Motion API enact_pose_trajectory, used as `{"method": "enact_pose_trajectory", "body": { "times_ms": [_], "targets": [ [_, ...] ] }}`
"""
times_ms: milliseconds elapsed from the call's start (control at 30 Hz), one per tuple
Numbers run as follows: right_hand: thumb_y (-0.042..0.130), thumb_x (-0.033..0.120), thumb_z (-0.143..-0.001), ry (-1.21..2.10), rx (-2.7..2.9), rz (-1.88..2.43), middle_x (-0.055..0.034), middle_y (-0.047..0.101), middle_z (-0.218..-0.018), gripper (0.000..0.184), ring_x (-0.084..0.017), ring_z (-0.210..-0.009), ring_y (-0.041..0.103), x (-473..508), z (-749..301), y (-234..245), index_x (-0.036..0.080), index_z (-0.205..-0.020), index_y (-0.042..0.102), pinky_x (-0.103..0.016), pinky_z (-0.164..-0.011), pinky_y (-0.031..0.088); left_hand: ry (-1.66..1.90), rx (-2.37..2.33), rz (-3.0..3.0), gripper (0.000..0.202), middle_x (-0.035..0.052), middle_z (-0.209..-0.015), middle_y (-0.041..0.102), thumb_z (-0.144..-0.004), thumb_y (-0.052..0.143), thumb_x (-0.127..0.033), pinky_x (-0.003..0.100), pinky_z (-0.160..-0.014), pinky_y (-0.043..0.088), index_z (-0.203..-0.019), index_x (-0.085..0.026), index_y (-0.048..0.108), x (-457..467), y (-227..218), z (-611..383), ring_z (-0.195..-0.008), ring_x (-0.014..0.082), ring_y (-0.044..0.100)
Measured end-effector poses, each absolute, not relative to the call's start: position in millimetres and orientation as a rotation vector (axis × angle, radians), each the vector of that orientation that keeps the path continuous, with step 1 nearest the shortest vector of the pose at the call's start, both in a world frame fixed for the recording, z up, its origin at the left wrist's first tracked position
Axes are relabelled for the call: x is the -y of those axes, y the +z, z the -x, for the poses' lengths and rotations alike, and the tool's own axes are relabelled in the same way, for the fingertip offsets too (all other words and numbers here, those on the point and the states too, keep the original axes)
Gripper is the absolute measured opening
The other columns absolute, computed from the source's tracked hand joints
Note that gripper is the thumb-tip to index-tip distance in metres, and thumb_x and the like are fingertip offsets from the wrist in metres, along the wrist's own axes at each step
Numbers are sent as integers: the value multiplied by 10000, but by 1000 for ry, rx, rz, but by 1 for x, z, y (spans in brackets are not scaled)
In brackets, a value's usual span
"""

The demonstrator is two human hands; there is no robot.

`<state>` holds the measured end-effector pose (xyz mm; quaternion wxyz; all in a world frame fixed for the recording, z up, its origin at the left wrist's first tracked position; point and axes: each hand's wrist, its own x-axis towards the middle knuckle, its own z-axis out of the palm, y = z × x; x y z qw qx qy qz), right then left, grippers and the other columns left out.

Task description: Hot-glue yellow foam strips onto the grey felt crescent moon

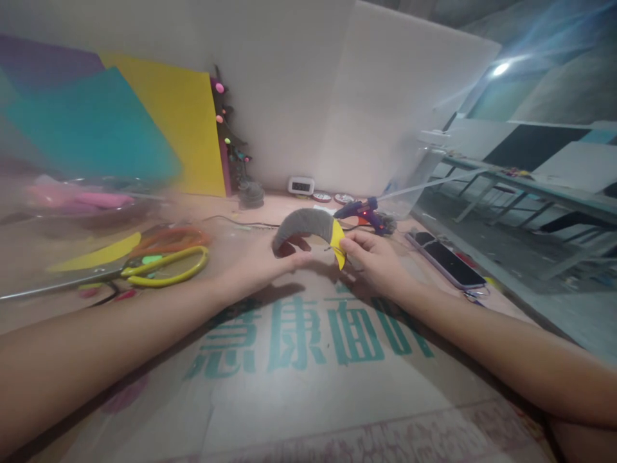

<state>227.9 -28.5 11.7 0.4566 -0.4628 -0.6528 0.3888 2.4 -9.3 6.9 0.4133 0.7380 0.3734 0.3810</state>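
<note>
Pale, green-lettered sheet toward the near edge of the desk; left hand grips a grey, wrapped, arched band, right hand pinching its pointed yellow end.

Lone camera on wearer's head, facing forward and down, near left hand and right hand; pale board far.

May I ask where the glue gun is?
In the head view, the glue gun is right of centre, just beyond the right hand and gray band.
</note>
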Motion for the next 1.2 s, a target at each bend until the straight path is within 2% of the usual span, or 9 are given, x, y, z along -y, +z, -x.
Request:
{"method": "enact_pose_trajectory", "body": {
  "times_ms": [100,267,367,467,600,733,900,1100,1200],
  "targets": [
    [631,458,-819,1027,1582,1135,24,603,-662,293,-85,-543,508,30,-227,14,174,-756,595,-221,-527,404,905,-935,-1915,447,60,-1067,684,-782,642,-490,327,-786,517,-1132,-213,615,12,5,-3,-920,204,629],
    [615,498,-828,1133,1679,1239,44,557,-580,333,-59,-433,425,34,-222,13,171,-769,588,-203,-425,331,867,-953,-1971,382,31,-926,685,-825,567,-527,303,-760,510,-1027,-212,646,23,11,-3,-869,202,628],
    [584,466,-863,1087,1813,1249,17,613,-620,314,-70,-474,491,36,-220,12,163,-782,607,-201,-456,375,1006,-1015,-1964,373,27,-953,692,-855,530,-512,287,-775,491,-1020,-206,665,26,14,-2,-894,205,621],
    [540,426,-899,1026,1935,1222,-9,646,-656,313,-92,-555,554,37,-218,12,155,-761,616,-213,-534,430,1091,-1134,-1966,376,15,-851,682,-858,524,-508,263,-684,464,-975,-188,682,27,16,-2,-768,181,597],
    [544,397,-897,799,2064,1236,12,611,-606,291,-91,-520,512,38,-219,12,156,-778,656,-214,-504,395,1100,-1333,-1966,373,1,-661,629,-836,537,-511,248,-572,416,-857,-172,690,29,22,-3,-629,165,542],
    [602,349,-864,517,2128,1176,-10,679,-714,210,-106,-593,549,39,-222,9,173,-817,706,-225,-559,415,1070,-1458,-1923,344,23,-706,665,-819,549,-483,251,-613,439,-773,-162,663,26,26,-5,-705,191,580],
    [585,343,-876,303,1966,1216,-9,650,-673,209,-121,-593,540,37,-226,12,172,-804,681,-241,-560,410,1015,-1275,-1894,333,16,-843,720,-817,552,-501,265,-720,480,-843,-190,668,14,9,-4,-799,209,626],
    [566,316,-878,239,1939,1270,-12,639,-697,191,-131,-634,548,30,-230,14,170,-774,635,-245,-588,415,972,-1224,-1863,365,31,-977,743,-833,530,-533,293,-844,484,-937,-219,685,11,2,-2,-961,247,647],
    [565,326,-878,294,2009,1294,-6,641,-676,206,-125,-602,541,27,-230,10,168,-770,642,-244,-564,404,962,-1225,-1882,385,35,-1000,745,-835,527,-549,297,-844,489,-954,-222,692,13,7,-2,-983,255,643]
  ]
}}
